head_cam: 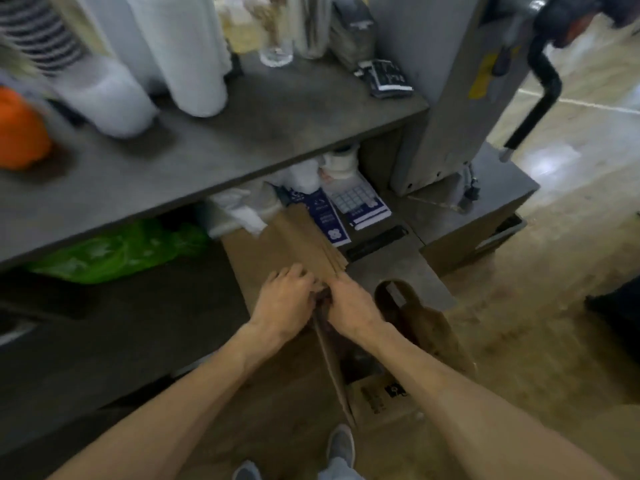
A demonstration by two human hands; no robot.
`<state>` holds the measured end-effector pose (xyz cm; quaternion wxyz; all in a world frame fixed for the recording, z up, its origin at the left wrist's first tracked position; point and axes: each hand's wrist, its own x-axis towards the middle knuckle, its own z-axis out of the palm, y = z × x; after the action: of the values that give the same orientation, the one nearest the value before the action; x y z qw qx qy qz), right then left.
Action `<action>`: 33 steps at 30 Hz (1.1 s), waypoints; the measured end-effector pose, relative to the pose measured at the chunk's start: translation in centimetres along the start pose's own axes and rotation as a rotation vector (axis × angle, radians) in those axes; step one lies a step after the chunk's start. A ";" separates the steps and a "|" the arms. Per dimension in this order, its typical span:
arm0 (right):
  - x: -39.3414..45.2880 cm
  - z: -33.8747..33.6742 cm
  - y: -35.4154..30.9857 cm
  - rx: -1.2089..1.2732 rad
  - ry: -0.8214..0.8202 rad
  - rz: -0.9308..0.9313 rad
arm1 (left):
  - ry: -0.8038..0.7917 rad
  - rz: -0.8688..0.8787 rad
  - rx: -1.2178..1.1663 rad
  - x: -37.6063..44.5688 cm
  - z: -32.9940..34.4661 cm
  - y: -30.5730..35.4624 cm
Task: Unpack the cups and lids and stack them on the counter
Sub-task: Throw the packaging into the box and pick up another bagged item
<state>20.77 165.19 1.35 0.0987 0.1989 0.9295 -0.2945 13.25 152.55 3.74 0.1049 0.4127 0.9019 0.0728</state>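
A brown cardboard box [277, 247] stands on the floor below the grey counter [214, 140], its flaps partly open. My left hand [284, 301] and my right hand [349, 306] meet at the box's top, both with fingers curled on the edge of a flap [332, 362]. On the counter stand tall sleeves of white cups or lids wrapped in plastic [183, 53], and another sleeve [107, 95] beside them. The view is blurred and the box's contents are hidden.
An orange object [20, 129] sits at the counter's left edge. A glass [277, 53] and dark packets [388, 77] stand at the back. Under the counter lie a green bag [117, 251], white bags and blue leaflets [360, 202]. A grey machine [460, 81] stands right.
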 end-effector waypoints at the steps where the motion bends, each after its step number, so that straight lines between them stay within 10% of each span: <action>1: 0.6 0.3 -3.1 -0.006 0.015 -0.075 | 0.062 -0.035 0.012 -1.6 -1.7 -2.1; 14: -0.5 9.7 -49.3 -0.045 0.044 -0.850 | 0.651 -0.660 0.311 -32.6 -19.2 -30.9; 20: -1.7 17.4 -61.4 -0.202 -0.125 -0.969 | 0.274 -1.107 0.213 -43.5 -19.1 -44.7; 33: 0.7 23.0 -73.3 0.107 -0.190 -0.779 | 0.630 -0.542 -0.249 -46.7 -16.8 -51.0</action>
<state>-9.73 97.17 19.82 0.0548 -0.1917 0.9054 -0.3748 1.66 83.23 14.89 -0.1111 0.1031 0.9499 0.2733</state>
